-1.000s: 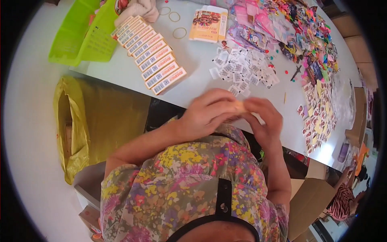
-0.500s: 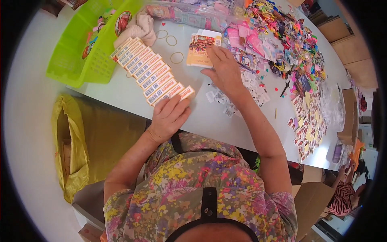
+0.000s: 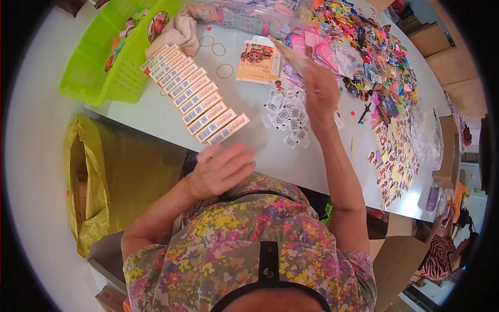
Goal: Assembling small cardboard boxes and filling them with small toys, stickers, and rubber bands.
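Observation:
My left hand (image 3: 218,169) hovers over the near table edge with its fingers spread and nothing in them. Just beyond it lies a slanting row of small white-and-orange boxes (image 3: 195,96), overlapping one another. My right hand (image 3: 321,93) is raised over the table and somewhat blurred. It grips a thin flat carton (image 3: 287,54), seen nearly edge-on. Beside that carton, another flat orange carton (image 3: 254,62) with printed cartoon figures lies on the table. Small white printed packets (image 3: 288,117) are heaped just left of my right wrist.
A green plastic basket (image 3: 86,73) stands at the far left, next to a beige cloth (image 3: 179,34). Rubber bands (image 3: 224,71) lie mid-table. Colourful trinkets (image 3: 364,57) and stickers (image 3: 397,156) cover the right side. A yellow bag (image 3: 86,192) stands left of the table.
My left hand has left the row of boxes and drawn back toward me, fingers spreading. My right hand has lifted off the flat carton and moved right, with a thin carton in it.

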A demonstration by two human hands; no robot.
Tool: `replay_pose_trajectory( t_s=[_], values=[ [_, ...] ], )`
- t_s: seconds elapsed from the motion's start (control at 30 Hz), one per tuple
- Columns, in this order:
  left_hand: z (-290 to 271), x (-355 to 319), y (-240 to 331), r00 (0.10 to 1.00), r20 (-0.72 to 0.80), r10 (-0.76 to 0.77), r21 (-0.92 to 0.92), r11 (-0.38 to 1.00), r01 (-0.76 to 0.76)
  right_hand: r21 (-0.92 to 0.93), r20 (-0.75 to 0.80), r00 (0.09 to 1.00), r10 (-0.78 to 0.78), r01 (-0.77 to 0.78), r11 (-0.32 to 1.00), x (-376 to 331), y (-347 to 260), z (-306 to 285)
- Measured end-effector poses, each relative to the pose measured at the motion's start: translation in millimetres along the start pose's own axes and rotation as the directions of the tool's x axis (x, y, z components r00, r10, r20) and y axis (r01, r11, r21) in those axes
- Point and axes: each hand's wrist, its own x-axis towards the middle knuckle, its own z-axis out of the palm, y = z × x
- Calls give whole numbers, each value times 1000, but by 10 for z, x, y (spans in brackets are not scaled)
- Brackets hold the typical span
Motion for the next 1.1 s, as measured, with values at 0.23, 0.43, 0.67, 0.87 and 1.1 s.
replay_pose_trajectory(
  t_s=[0.23, 0.43, 0.67, 0.87, 1.1],
  values=[
    [343, 623, 439, 701, 620, -352, -727, -594, 345, -65, 105, 947, -303, 311, 948, -701, -625, -760],
    [480, 1049, 395, 747, 663, 54, -246, -926, 285, -89, 325, 938, -119, 156, 984, -987, -755, -1205],
    [659, 1106, 576, 720, 684, -114, -626, -599, 500, 96, 248, 876, 415, -448, 889, -1070, -548, -1095],
    [704, 1091, 627, 647, 742, -172, -634, -491, 597, 395, 247, 723, 645, -683, 614, -1139, -597, -1011],
    [489, 662, 446, 637, 663, -392, -746, -415, 521, 160, 379, 798, 469, -556, 816, -1081, -98, -809]
  ],
)
